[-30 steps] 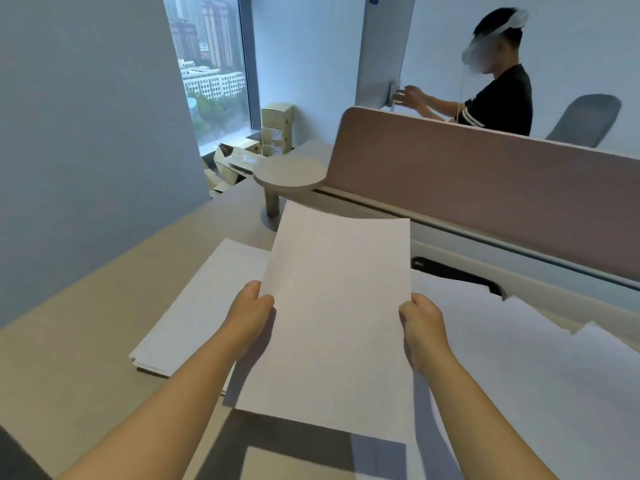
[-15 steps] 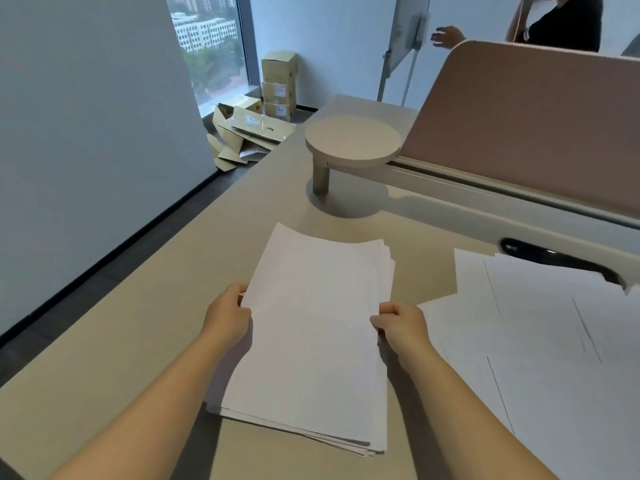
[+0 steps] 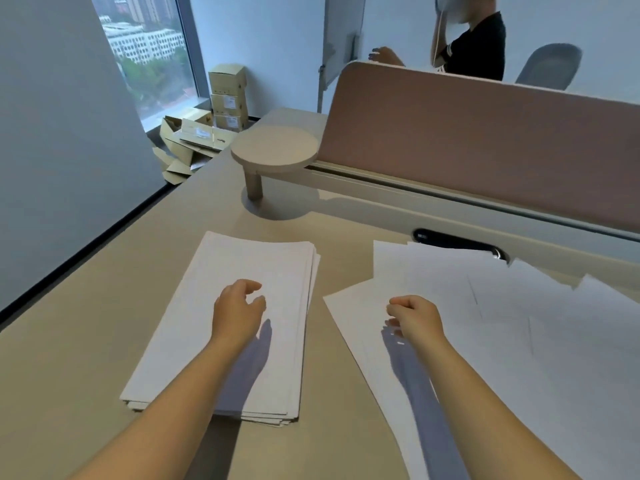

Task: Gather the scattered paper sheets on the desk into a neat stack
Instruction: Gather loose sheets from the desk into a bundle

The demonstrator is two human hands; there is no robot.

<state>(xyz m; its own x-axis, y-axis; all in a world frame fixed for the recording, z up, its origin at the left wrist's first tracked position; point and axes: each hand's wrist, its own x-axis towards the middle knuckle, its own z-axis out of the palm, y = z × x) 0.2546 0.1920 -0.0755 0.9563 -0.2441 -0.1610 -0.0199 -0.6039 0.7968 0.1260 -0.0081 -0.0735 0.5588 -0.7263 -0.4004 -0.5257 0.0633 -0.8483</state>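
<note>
A stack of white paper sheets (image 3: 242,271) lies on the beige desk (image 3: 86,341), its edges a little uneven at the right and near sides. My left hand (image 3: 237,311) hovers just above the middle of the stack, fingers loosely curled and apart, holding nothing. To the right, several loose white sheets (image 3: 519,323) lie spread and overlapping. My right hand (image 3: 414,317) floats over the left edge of those loose sheets, fingers curled downward, with nothing in it.
A round raised shelf on a short post (image 3: 273,150) stands behind the stack. A pink divider panel (image 3: 485,140) and a black cable slot (image 3: 457,240) bound the desk's far side. Cardboard boxes (image 3: 227,98) sit by the window. A person in black (image 3: 474,43) is beyond the divider.
Both hands held sheets above the desk, then set them on the stack gripping its sides. Now both have let go; the left hovers over the stack, the right moved over the loose sheets.
</note>
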